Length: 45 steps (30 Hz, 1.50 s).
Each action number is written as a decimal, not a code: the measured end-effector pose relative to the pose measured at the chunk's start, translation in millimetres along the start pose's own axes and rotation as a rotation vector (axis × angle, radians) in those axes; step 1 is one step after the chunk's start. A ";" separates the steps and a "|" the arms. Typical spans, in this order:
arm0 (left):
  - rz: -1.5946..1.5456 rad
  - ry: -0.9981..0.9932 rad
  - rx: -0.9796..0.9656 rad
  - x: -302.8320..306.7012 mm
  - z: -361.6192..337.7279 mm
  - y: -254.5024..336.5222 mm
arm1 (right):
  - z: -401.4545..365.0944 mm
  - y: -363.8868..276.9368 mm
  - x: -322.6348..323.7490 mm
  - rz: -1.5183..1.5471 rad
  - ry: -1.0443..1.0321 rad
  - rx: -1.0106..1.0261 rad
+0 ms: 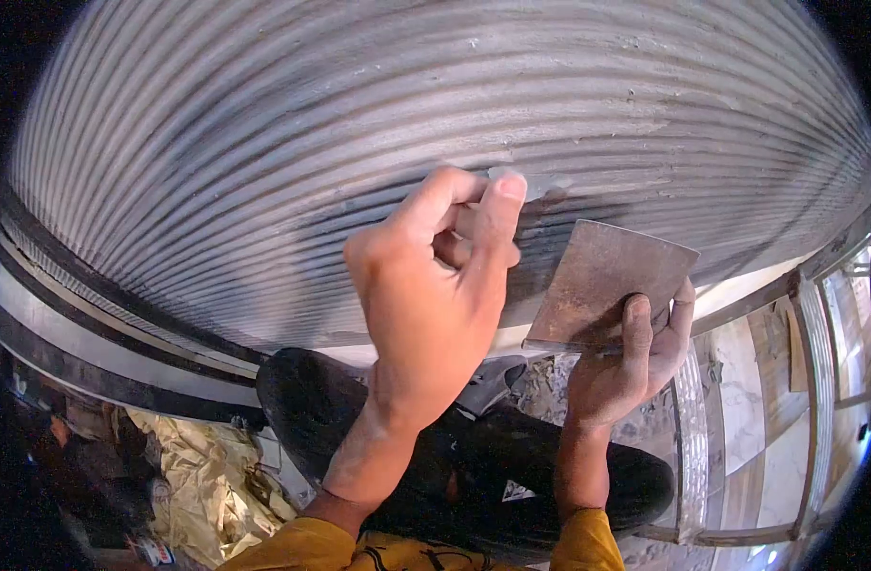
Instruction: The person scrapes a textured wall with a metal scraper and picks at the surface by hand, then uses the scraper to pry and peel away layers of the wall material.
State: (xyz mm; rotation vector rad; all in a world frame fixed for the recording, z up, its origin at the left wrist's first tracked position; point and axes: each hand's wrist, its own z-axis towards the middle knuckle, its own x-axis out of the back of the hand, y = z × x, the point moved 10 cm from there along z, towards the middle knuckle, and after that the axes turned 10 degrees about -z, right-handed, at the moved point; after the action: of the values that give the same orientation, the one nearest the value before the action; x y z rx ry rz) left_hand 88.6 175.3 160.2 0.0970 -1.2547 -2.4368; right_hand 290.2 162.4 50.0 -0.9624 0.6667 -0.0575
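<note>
A ridged grey panel (407, 105) curves behind. Before it the left hand (431, 309) pinches a thin pale piece (548, 185), jutting past the thumb; the right hand (631, 366) clasps a flat, brown-stained plate (614, 271) by its lower right side.

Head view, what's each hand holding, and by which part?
The right hand holds the flat plate by its lower right edge. The left hand pinches a thin pale piece, mostly hidden; which part can't be told.
</note>
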 end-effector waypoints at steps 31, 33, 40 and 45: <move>0.136 -0.195 -0.309 -35.4 -19.7 35.7 | 1.2 17.1 36.0 -0.003 0.094 -0.029; 0.125 -0.212 -0.321 -35.1 -25.1 36.5 | -4.5 29.3 45.1 -0.092 0.114 -0.028; -0.013 -0.061 -0.259 16.8 -45.1 57.6 | -11.4 37.8 59.7 -0.128 0.400 -0.042; 0.258 -0.540 -0.111 -0.5 -37.9 30.5 | -26.1 5.6 50.2 -0.860 0.294 0.593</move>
State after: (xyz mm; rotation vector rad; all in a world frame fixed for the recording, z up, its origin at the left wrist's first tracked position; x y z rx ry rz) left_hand 107.6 130.6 161.8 -0.7516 -1.2337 -2.3692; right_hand 314.7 129.8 10.4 -0.6009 0.4144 -1.1132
